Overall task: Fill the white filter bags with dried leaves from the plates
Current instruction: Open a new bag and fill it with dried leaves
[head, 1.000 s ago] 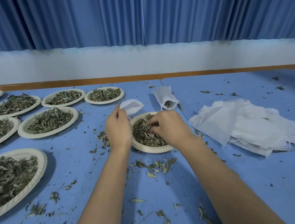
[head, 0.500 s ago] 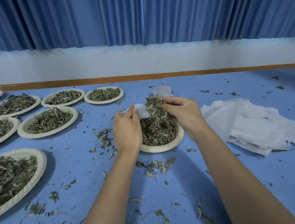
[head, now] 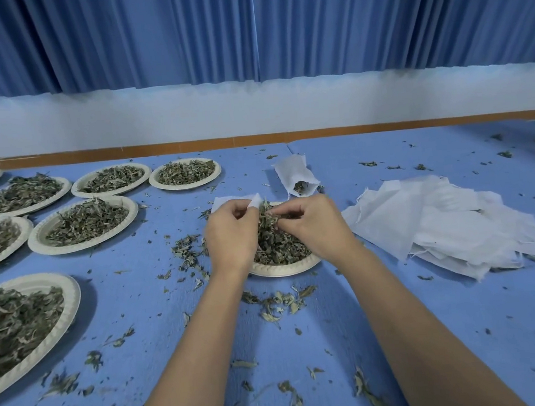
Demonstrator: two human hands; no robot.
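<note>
Above the plate (head: 283,268), the left hand (head: 230,235) pinches a bag (head: 224,203) while the right hand (head: 317,227) pinches leaves (head: 269,223) at its mouth. One filled bag (head: 296,176) lies beyond the plate. The pile (head: 439,223) right of it looks mostly unfilled.

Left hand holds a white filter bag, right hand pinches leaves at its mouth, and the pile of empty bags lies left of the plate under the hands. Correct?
One slip: the pile of empty bags lies right of the plate, as the head view shows. The rest holds: left hand holding the filter bag, right hand pinching leaves.
</note>
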